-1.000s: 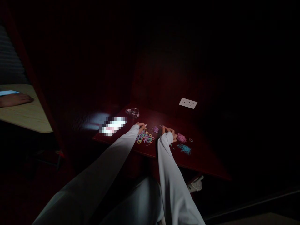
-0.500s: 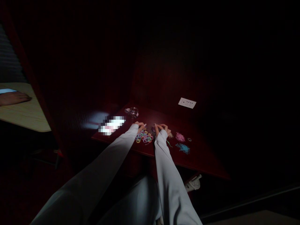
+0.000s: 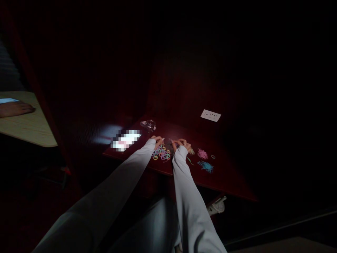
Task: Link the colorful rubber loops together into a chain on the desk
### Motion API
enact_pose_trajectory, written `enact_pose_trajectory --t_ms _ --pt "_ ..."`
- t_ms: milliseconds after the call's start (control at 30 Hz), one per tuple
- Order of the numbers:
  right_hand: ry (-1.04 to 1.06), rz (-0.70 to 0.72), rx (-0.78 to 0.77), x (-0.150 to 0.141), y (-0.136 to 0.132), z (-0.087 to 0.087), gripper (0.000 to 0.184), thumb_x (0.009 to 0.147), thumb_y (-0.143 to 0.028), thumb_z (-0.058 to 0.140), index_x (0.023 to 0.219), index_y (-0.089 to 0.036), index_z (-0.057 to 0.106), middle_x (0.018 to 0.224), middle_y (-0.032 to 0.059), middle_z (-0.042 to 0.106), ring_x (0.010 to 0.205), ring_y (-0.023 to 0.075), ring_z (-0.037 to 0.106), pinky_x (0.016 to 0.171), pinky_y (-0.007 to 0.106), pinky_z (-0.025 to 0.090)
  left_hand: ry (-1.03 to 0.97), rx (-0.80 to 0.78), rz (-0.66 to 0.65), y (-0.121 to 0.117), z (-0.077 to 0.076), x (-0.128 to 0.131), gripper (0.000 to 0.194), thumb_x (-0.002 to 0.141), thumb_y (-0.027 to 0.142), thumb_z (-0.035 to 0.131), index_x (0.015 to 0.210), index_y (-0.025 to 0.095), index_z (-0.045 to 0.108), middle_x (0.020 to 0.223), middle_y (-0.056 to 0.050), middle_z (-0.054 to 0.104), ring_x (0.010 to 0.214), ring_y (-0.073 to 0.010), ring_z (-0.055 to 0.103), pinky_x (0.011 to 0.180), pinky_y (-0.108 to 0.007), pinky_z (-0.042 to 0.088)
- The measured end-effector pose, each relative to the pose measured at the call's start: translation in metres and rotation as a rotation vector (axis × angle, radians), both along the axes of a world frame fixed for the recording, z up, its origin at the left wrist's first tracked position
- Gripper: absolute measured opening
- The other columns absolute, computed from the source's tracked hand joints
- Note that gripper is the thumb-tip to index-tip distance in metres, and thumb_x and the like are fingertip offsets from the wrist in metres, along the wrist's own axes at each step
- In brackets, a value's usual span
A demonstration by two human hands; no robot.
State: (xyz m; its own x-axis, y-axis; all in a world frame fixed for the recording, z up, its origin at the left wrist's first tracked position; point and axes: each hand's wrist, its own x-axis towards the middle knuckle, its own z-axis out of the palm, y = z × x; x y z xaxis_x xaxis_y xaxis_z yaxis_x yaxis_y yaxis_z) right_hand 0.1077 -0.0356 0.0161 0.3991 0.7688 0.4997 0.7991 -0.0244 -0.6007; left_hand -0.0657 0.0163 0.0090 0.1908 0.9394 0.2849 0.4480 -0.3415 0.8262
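Observation:
My left hand [image 3: 157, 140] is over the far side of a heap of multicoloured small elastic hair ties [image 3: 161, 154] on the dark red table. Its thumb and fingertips are pinched together; what they hold is too small to make out. Just to the right, my right hand [image 3: 181, 143] is also in a pinch, its fingertips pointing at the left hand across a narrow gap. Whatever sits in that pinch is too dim to name. Beside the right hand lie a small pale heap [image 3: 192, 151] and a thin green strip [image 3: 190, 161], both partly hidden by it.
To the right lie a pink heap [image 3: 202, 154], a blue heap [image 3: 206, 167] and a single ring [image 3: 213, 156]. A bright, blurred-out screen [image 3: 125, 140] and a clear object [image 3: 150, 125] are at left. A socket plate [image 3: 211, 115] is on the wall. Another person's hand [image 3: 17, 108] rests on a separate table.
My right fingertips have shifted slightly left, closer to the left hand. A purple patch beside them earlier no longer shows clearly. My left hand has hardly moved.

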Motion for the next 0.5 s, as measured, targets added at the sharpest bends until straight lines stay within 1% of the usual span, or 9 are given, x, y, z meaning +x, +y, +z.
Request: enact_pose_trajectory --t_ms 67,100,167,267,333,367,433,500 --pt "0.080 -0.167 -0.025 0.003 -0.001 0.001 0.022 0.092 -0.044 0.066 0.089 -0.028 0.082 0.123 0.0086 0.064 0.116 0.0315 0.042 0.097 0.047 0.030 -0.014 -0.011 0.019 0.001 0.000 0.001 0.031 0.097 0.040 0.054 0.082 0.020 0.073 0.079 -0.002 0.057 0.072 -0.0152 0.056 0.076 -0.028 0.053" --pt "0.105 -0.220 -0.042 0.005 -0.001 0.001 0.022 0.091 -0.045 0.067 0.088 -0.028 0.081 0.123 0.0089 0.064 0.117 0.0322 0.041 0.097 0.048 0.030 -0.018 -0.014 0.026 0.001 0.000 0.001 0.032 0.098 0.039 0.052 0.082 0.020 0.072 0.078 -0.002 0.057 0.073 -0.0154 0.057 0.074 -0.027 0.053" --pt "0.126 -0.264 -0.068 0.007 -0.001 0.000 0.021 0.087 -0.047 0.071 0.086 -0.028 0.081 0.125 0.0091 0.062 0.120 0.0335 0.041 0.098 0.049 0.030 -0.032 -0.022 0.032 0.000 0.000 0.001 0.033 0.099 0.039 0.051 0.084 0.020 0.072 0.081 -0.003 0.058 0.074 -0.0150 0.058 0.069 -0.026 0.053" --pt "0.147 -0.264 -0.049 0.007 0.002 -0.001 0.023 0.084 -0.050 0.072 0.087 -0.029 0.080 0.127 0.0088 0.062 0.121 0.0341 0.041 0.098 0.049 0.031 -0.068 -0.061 0.030 -0.001 0.001 -0.001 0.034 0.099 0.044 0.051 0.086 0.019 0.072 0.088 -0.003 0.060 0.071 -0.0132 0.058 0.061 -0.023 0.051" --pt "0.154 -0.235 -0.030 0.005 0.003 -0.003 0.026 0.087 -0.052 0.068 0.084 -0.029 0.079 0.123 0.0073 0.064 0.119 0.0333 0.043 0.098 0.049 0.031 -0.088 -0.078 0.022 -0.003 0.002 -0.002 0.035 0.098 0.046 0.052 0.084 0.020 0.071 0.088 -0.003 0.060 0.070 -0.0129 0.058 0.058 -0.022 0.050" --pt "0.144 -0.199 -0.026 0.003 0.003 -0.004 0.028 0.088 -0.053 0.067 0.081 -0.029 0.078 0.119 0.0059 0.065 0.117 0.0323 0.045 0.099 0.049 0.032 -0.092 -0.077 0.014 -0.003 0.003 -0.002 0.035 0.098 0.046 0.052 0.083 0.020 0.071 0.086 -0.003 0.059 0.071 -0.0132 0.058 0.058 -0.022 0.050" --pt "0.076 -0.050 -0.026 0.001 0.001 -0.007 0.033 0.089 -0.056 0.066 0.072 -0.029 0.076 0.110 0.0034 0.068 0.113 0.0302 0.047 0.099 0.047 0.033 -0.091 -0.060 0.001 -0.004 0.004 -0.002 0.036 0.097 0.048 0.052 0.082 0.020 0.071 0.084 -0.003 0.059 0.073 -0.0142 0.058 0.059 -0.022 0.050" --pt "-0.026 0.153 -0.032 0.000 -0.001 -0.011 0.042 0.091 -0.059 0.064 0.062 -0.030 0.074 0.100 0.0031 0.070 0.108 0.0289 0.049 0.098 0.046 0.033 -0.088 -0.058 0.001 -0.004 0.005 -0.002 0.037 0.097 0.048 0.051 0.081 0.020 0.070 0.083 -0.003 0.059 0.072 -0.0147 0.058 0.060 -0.024 0.051"
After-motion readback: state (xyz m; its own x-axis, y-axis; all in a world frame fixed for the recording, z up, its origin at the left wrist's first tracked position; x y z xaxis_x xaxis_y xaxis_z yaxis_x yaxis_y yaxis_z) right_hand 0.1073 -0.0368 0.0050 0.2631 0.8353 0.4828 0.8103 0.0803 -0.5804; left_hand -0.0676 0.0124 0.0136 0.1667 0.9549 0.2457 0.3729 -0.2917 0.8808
